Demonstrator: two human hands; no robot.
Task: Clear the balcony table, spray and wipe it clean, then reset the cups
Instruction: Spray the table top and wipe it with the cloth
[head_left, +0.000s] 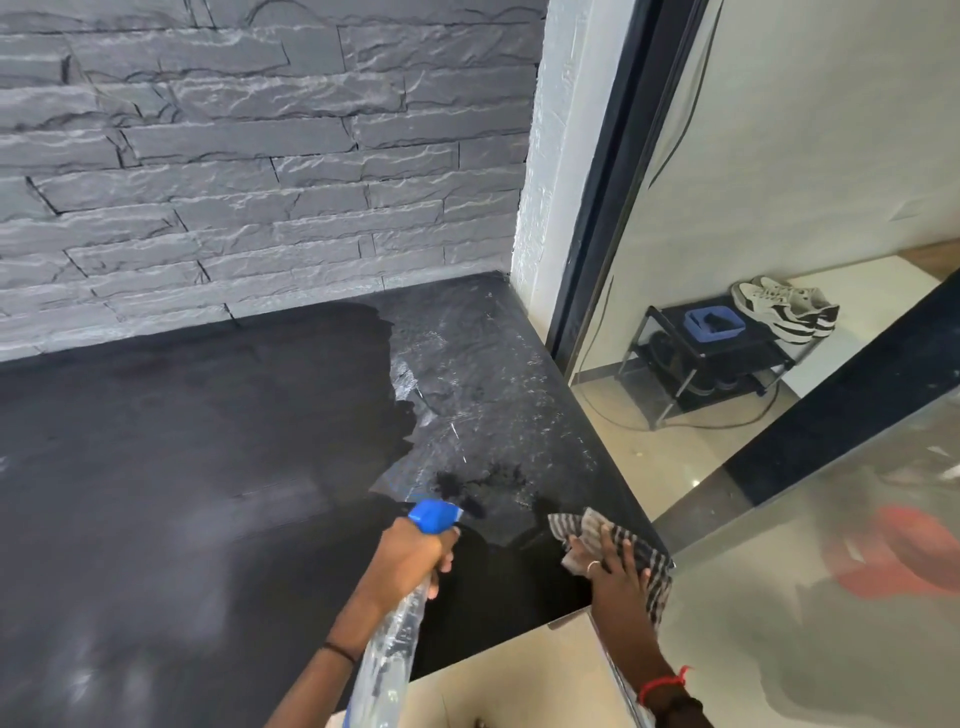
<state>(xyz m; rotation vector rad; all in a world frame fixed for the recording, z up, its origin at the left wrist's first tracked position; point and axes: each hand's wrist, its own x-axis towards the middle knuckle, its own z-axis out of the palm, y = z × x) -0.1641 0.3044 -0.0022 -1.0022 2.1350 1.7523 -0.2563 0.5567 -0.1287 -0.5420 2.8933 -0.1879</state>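
Observation:
The black stone table (208, 467) fills the lower left, with no cups on it. My left hand (410, 558) grips a clear spray bottle (387, 660) just below its blue nozzle, which points at the table's right part. A wet sheen and dark droplet patches (467, 483) lie in front of the nozzle. My right hand (615, 569) presses a checked cloth (608, 535) flat on the table's near right corner, fingers spread over it.
A grey stone-clad wall (234, 156) backs the table. At the right stands a glass door with a dark frame (613, 182). Behind the glass a black shoe rack (711, 358) carries white sneakers (784, 309) and a blue box. Beige floor tiles lie below.

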